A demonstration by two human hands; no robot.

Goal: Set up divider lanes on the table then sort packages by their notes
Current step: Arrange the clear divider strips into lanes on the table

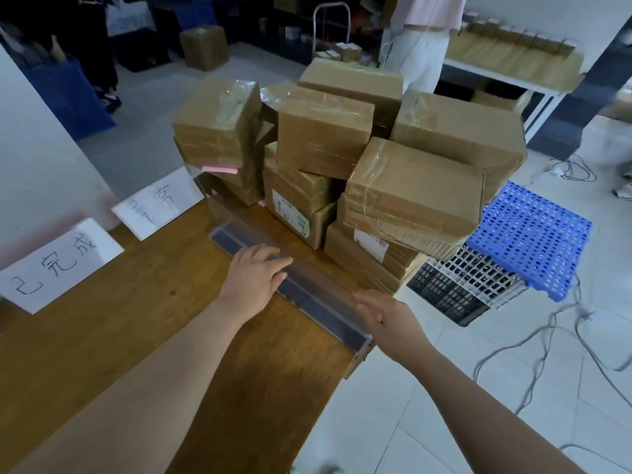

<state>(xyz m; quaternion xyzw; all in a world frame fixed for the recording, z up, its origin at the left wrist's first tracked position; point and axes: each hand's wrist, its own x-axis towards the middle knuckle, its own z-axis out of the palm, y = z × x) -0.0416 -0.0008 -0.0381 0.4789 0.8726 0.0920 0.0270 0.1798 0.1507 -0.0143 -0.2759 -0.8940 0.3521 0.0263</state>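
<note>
— What does the left hand [254,273] do?
— It lies flat on the middle of the divider [318,297] on the table [164,302].
— And the right hand [388,319]?
— Fingers straight, at the near end. Boxes [325,135] pile up just behind.

Right hand [386,316] blurred; package labels [294,215] too small to read; background person [420,53] cut off at top.

This is looking like a parcel warehouse: taped cardboard boxes [321,135] are sitting heaped on a wooden table [136,336], small boxes [513,37] are lining a white bench [485,70] behind, and plastic pallets [530,241] are lying on the floor [410,405].
</note>
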